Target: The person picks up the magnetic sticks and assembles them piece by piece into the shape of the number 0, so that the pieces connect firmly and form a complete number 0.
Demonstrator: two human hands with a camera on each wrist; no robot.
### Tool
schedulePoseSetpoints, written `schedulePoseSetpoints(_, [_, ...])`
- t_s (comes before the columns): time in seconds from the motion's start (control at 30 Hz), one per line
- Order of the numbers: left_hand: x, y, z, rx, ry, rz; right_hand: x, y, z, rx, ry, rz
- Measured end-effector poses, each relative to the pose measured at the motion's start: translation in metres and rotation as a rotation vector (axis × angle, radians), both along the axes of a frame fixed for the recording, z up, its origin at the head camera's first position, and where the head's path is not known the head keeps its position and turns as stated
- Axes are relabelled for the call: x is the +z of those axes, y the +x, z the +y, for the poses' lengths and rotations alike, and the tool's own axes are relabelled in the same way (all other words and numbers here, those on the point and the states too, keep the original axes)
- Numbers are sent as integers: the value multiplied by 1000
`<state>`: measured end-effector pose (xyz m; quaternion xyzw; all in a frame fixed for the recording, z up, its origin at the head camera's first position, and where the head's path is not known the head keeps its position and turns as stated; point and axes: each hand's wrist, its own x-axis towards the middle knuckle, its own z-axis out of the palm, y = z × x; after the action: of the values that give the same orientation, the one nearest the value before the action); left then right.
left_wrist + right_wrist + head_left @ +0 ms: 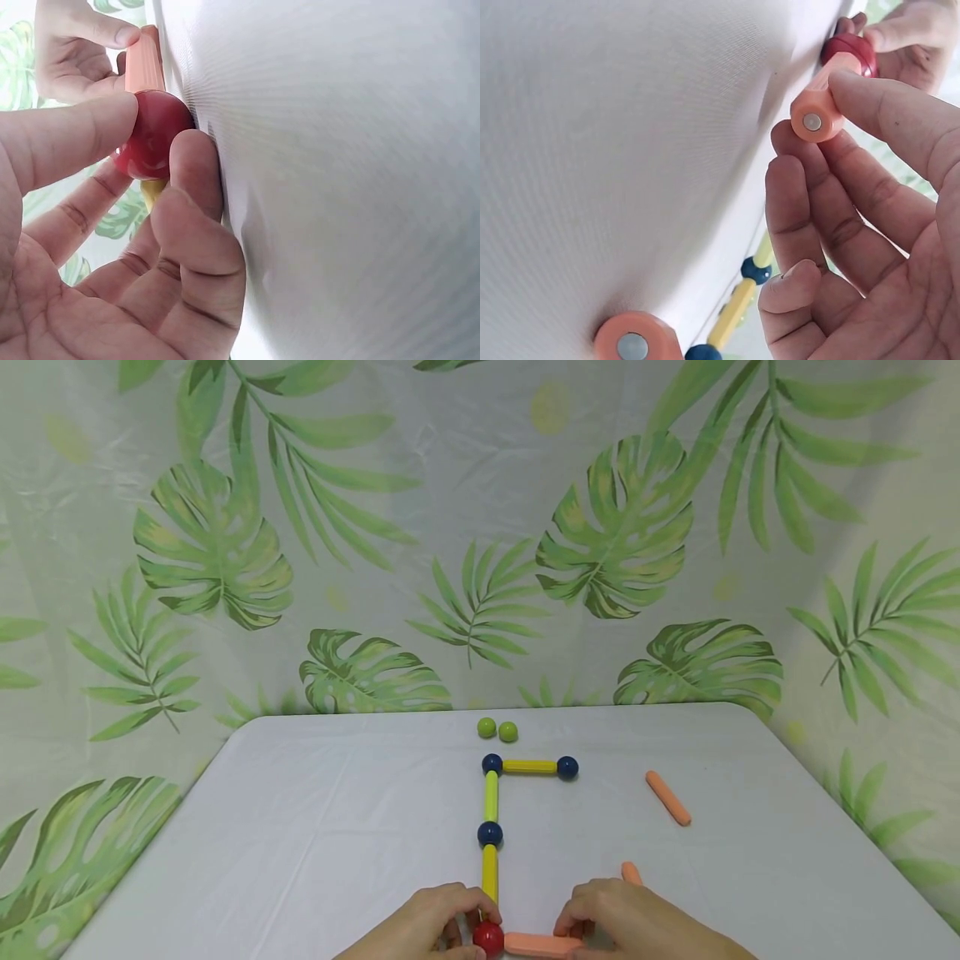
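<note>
At the table's near edge my left hand (438, 922) pinches a red ball (488, 937) between thumb and fingers. An orange magnetic rod (536, 944) points right from that ball, its end against it. My right hand (626, 917) grips the rod's other end, where a round metal tip (812, 121) shows in the right wrist view. From the red ball a yellow rod (490, 870) runs away to a dark blue ball (490, 834). A lime rod (491, 795) continues to another blue ball (492, 765), and a second yellow rod (529, 767) turns right to a third (567, 767).
Two green balls (507, 732) sit near the back edge of the white table (337, 810). A loose orange rod (668, 797) lies at the right. Another orange rod (632, 872) is partly hidden behind my right hand. Leaf-patterned cloth (480, 485) hangs around the table.
</note>
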<state>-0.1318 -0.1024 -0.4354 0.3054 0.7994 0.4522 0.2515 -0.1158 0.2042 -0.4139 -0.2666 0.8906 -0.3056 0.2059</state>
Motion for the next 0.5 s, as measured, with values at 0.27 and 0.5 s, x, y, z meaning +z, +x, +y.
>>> schedulePoseSetpoints(0.27, [-1, -4, -1, -41, -41, 22, -1, -2, 1, -9, 15, 3])
schedulePoseSetpoints(0.5, [0, -3, 1, -23, -22, 0, 3, 0, 11, -13, -32, 3])
